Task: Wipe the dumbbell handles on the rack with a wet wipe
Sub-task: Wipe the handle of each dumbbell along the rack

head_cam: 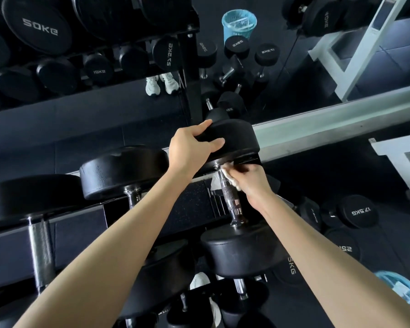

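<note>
Head view looks down on a black rack [76, 223] over dark rubber floor [194, 200], mirror [294, 79] behind; your left hand [189, 147] grips the far head of the dumbbell [239, 252]; your right hand [253, 181] clamps the wet wipe [225, 173] round its handle [231, 200], up near that head. Neighbouring dumbbell [121, 171] sits close on your left; floor shows in the gap between them.

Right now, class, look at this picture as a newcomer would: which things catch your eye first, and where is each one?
At centre, the left hand grips the far head of a black dumbbell. Just right of it, the right hand holds a white wet wipe round the upper end of its knurled chrome handle. Near the top, a light blue bin stands out.
</note>
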`<state>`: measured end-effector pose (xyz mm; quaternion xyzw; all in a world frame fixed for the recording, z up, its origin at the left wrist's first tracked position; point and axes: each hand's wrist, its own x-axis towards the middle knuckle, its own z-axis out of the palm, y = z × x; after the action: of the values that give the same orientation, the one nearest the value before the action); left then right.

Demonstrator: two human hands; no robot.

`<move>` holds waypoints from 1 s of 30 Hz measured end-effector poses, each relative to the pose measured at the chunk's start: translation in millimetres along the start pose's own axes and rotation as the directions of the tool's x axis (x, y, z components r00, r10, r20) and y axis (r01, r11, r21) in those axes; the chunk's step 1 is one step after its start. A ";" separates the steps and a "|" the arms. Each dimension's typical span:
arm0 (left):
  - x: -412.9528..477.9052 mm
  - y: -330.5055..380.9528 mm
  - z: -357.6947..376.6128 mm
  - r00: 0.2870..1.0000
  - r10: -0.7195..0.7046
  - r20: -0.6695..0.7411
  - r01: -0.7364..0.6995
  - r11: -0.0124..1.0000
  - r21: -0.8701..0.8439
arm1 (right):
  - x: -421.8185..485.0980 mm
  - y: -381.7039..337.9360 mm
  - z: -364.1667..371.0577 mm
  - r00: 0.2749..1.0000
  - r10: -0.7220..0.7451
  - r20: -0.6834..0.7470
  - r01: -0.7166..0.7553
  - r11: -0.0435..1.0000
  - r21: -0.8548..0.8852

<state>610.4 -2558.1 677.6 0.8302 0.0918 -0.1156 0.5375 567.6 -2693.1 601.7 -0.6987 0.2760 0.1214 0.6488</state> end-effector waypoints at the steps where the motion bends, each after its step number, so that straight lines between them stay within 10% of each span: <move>1: -0.4 0.6 0.0 1.000 -0.002 -0.002 0.002 1.000 -0.001 | -1.9 -0.2 3.8 0.993 -0.118 -0.030 0.112 0.981 -0.157; 5: -3.5 1.3 -0.4 1.000 0.020 0.002 -0.020 1.000 -0.007 | -6.9 -2.2 23.1 0.925 -0.364 -0.107 0.217 0.740 -0.636; 17: -3.9 3.2 -1.2 1.000 -0.020 -0.007 0.020 0.999 0.029 | -17.0 14.2 -31.7 0.951 -0.016 0.310 0.182 0.837 -0.517; 30: -2.7 3.9 -1.1 1.000 -0.023 -0.014 0.022 1.000 -0.014 | 2.2 14.5 -56.2 0.649 0.351 0.675 0.059 0.861 -0.505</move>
<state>609.0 -2558.7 682.2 0.8263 0.1058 -0.1151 0.5411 551.0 -2748.4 595.6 -0.6990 0.0028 0.5161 0.4950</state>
